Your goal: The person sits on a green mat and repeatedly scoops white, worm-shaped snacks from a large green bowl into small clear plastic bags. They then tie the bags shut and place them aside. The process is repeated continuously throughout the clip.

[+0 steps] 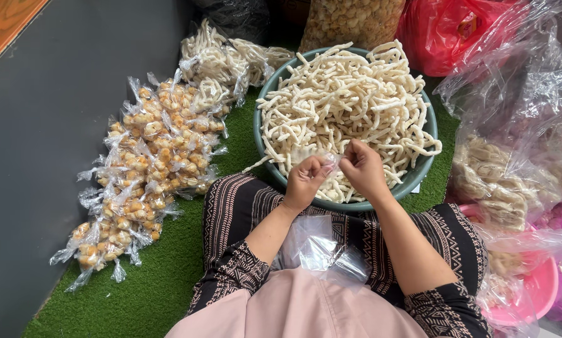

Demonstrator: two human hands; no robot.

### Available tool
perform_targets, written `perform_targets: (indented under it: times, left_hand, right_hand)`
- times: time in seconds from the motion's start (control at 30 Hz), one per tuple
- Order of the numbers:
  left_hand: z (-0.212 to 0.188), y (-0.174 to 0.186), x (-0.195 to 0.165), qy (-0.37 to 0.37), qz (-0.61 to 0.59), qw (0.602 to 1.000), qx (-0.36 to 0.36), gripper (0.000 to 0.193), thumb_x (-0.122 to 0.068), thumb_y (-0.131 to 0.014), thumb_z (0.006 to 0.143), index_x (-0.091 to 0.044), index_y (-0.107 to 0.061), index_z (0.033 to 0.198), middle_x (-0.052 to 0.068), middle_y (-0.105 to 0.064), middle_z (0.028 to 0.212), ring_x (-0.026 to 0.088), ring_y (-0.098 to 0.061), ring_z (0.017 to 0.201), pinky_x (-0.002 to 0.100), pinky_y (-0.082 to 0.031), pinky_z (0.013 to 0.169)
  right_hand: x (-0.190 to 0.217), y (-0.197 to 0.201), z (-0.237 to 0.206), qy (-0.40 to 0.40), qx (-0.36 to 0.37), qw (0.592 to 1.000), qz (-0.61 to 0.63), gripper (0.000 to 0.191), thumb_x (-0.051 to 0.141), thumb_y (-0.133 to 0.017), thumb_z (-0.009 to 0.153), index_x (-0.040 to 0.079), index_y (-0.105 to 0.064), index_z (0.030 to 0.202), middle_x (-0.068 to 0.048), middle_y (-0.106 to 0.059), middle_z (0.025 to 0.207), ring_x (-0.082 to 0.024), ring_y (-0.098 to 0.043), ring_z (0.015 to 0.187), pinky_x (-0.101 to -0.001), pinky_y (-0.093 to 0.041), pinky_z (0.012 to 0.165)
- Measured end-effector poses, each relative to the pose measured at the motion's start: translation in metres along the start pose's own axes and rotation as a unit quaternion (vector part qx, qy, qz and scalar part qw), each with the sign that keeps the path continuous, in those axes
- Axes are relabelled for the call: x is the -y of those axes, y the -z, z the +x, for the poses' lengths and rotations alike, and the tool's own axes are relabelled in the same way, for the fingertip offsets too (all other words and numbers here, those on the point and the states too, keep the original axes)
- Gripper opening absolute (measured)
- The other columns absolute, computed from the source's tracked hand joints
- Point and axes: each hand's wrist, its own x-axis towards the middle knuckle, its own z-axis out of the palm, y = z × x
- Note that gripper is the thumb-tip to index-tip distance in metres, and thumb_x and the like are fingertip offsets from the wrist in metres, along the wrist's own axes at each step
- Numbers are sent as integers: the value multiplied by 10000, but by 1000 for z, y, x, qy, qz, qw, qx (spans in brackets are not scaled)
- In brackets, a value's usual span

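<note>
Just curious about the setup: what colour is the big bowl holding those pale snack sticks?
The bowl is a muted grey-green, seen best along its rim in the head view.

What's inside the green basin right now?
The green basin is heaped above its rim with pale stick crackers. The left hand and right hand cover its near edge. The heap hides the bottom.

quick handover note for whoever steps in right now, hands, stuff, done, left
Left hand and right hand meet over the near rim of the green basin, pinching a small clear bag between them.
Basin is heaped with pale cracker sticks.
More clear bags lie in the lap.
Done: tied packets of orange snacks and of sticks piled on the green mat at left.
Left: most of the basin is unbagged.
</note>
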Motion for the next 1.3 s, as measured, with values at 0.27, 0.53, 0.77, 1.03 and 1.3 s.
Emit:
perform_targets:
  times: [0.27, 0.53, 0.77, 1.03, 1.3]
  left_hand:
    - [6, 6, 0, 57, -84, 995, 14, 376, 77, -640, 896, -124, -435, 1140, -50, -424, 915, 31, -406, 777, 189, -411, 721]
    - [11, 4, -1, 80, -86, 988, -100, 361, 80, -599, 923, -95, -465, 1209, 18, -600, 978, 84, -603, 864, 225, -514, 764]
    - [4, 3, -3, 119, -181, 976, 26, 436, 103, -610, 929, -114, -467, 1278, 1, -578, 966, 57, -583, 874, 202, -506, 798]
    - [4, 14, 19, 79, 75, 992, -68, 230, 36, -535, 954, -52, -653, 1130, 4, -670, 965, 32, -568, 760, 198, -472, 676]
    - [6, 16, 19, 35, 148, 982, -114, 219, -34, -493, 1042, -59, -701, 1104, 29, -727, 967, 87, -635, 883, 235, -507, 814]
  right_hand:
    - [-3, -9, 3, -101, 53, 929, 352, 169, -22, -530, 913, 99, -445, 830, -40, -649, 852, -106, -621, 781, -253, -553, 725]
    - [14, 7, -1, -116, 245, 940, 208, 316, -56, -622, 841, 110, -490, 1075, 13, -610, 894, -85, -607, 867, -238, -518, 726]
    - [11, 13, 17, -66, 47, 995, -64, 519, -69, -711, 763, 60, -585, 1250, -49, -543, 886, -153, -543, 812, -263, -476, 709]
    - [6, 25, 21, -112, 239, 924, -276, 346, 255, -787, 841, 115, -699, 1144, -92, -698, 1008, -215, -669, 900, -364, -542, 783]
    - [10, 12, 22, -65, 221, 928, -294, 202, 281, -697, 949, 111, -728, 1052, -62, -755, 1038, -218, -695, 953, -386, -542, 864]
